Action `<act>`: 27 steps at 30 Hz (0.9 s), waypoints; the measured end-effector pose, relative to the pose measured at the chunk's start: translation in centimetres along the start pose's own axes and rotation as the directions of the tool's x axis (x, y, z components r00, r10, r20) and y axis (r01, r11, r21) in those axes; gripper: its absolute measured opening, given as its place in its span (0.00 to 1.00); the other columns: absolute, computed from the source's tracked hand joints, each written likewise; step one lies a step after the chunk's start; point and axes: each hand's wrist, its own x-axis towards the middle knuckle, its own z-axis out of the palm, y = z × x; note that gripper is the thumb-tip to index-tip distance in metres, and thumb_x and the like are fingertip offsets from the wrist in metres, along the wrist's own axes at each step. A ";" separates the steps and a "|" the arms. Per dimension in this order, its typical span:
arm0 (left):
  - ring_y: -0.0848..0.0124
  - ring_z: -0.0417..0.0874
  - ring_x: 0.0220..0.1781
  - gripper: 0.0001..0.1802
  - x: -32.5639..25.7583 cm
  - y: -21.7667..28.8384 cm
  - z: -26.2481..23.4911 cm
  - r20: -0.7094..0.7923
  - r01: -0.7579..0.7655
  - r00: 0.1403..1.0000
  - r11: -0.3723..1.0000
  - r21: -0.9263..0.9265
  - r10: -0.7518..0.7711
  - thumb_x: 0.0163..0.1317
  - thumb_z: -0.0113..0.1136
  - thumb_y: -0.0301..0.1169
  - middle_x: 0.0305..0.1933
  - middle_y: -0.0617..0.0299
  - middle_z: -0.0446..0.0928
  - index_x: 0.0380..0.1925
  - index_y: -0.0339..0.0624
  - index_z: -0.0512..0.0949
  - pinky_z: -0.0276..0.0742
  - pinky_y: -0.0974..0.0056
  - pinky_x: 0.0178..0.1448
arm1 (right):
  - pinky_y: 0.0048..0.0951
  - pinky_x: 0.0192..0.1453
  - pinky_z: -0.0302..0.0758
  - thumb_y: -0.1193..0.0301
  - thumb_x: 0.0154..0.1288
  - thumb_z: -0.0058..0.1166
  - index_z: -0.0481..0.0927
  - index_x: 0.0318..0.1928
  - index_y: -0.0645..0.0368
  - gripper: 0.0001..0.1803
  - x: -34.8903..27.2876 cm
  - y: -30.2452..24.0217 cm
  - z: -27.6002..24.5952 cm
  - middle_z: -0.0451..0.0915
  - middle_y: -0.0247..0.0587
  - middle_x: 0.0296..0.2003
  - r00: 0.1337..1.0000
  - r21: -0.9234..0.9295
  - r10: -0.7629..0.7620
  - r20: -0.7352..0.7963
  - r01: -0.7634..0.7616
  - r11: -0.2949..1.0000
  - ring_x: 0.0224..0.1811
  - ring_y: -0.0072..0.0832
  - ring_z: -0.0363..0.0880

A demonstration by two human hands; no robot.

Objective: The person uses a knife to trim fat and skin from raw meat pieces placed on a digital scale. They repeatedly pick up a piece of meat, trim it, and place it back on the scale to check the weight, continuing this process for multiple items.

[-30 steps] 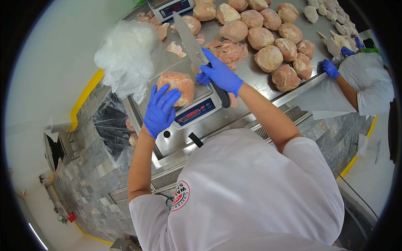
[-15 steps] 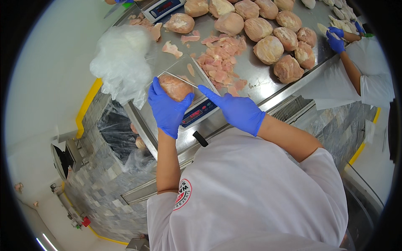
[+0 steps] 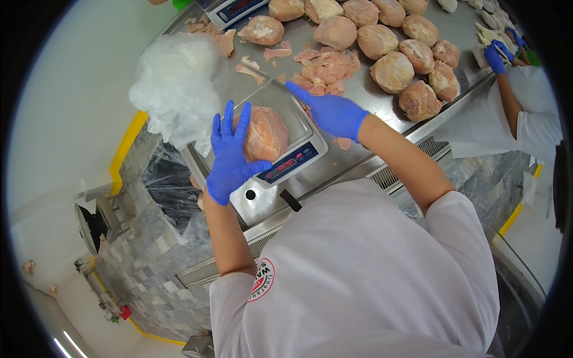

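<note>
A round lump of raw pink meat (image 3: 267, 134) rests on the pan of a digital scale (image 3: 310, 143) with a lit red display. My left hand (image 3: 228, 158), in a blue glove, is open beside it; the fingers are spread along the lump's left side and the thumb reaches toward its near edge. Past the scale's far right corner, my right hand (image 3: 337, 112), also gloved, is closed with its index finger stretched out. From its fingertips a thin knife blade (image 3: 271, 77) points left toward a trimmed meat scrap (image 3: 249, 67); the handle is hidden in the hand.
Pink meat trimmings (image 3: 327, 70) lie beyond the scale, with several meat lumps (image 3: 377, 42) at the back right. A clear plastic bag (image 3: 179, 83) sits at left, and a second scale (image 3: 236, 11) stands at the far edge. A co-worker's gloved hands (image 3: 496, 55) handle pale pieces at right.
My left hand has loosened from the lump, its fingers now spread. My right hand has moved the knife away from the meat, farther across the table. The lump now sits uncovered on the scale.
</note>
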 end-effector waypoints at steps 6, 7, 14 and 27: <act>0.42 0.63 0.72 0.61 0.0 1.8 3.6 -0.131 0.419 0.874 0.862 -0.284 -0.468 0.41 0.81 0.48 0.71 0.39 0.62 0.72 0.33 0.58 0.60 0.46 0.76 | 0.35 0.25 0.78 0.80 0.66 0.46 0.46 0.81 0.28 0.48 -6.5 -4.4 -3.4 0.75 0.46 0.29 0.994 -0.217 -0.096 0.043 0.103 0.971 0.21 0.35 0.78; 0.42 0.63 0.71 0.60 0.4 2.1 3.8 -0.160 0.435 0.865 0.869 -0.235 -0.476 0.42 0.81 0.47 0.71 0.39 0.63 0.71 0.33 0.58 0.61 0.46 0.75 | 0.35 0.23 0.78 0.80 0.66 0.46 0.46 0.81 0.28 0.49 -7.7 -4.7 -3.0 0.74 0.46 0.28 0.981 -0.328 -0.194 0.003 0.184 0.927 0.19 0.36 0.76; 0.44 0.65 0.69 0.58 0.5 2.7 3.9 -0.176 0.428 0.871 0.884 -0.188 -0.460 0.40 0.79 0.46 0.68 0.41 0.65 0.69 0.32 0.61 0.63 0.47 0.73 | 0.35 0.22 0.76 0.82 0.64 0.46 0.44 0.82 0.32 0.50 -7.5 -6.7 -1.7 0.75 0.48 0.29 0.988 -0.368 -0.130 0.083 0.152 0.918 0.20 0.39 0.77; 0.46 0.66 0.70 0.61 0.4 1.3 3.3 -0.178 0.318 0.919 0.927 -0.198 -0.353 0.39 0.79 0.47 0.69 0.43 0.64 0.72 0.35 0.59 0.62 0.49 0.74 | 0.39 0.30 0.76 0.81 0.63 0.47 0.45 0.81 0.35 0.49 0.8 -1.1 1.8 0.79 0.51 0.27 0.992 -0.072 -0.115 0.055 0.118 0.990 0.25 0.39 0.80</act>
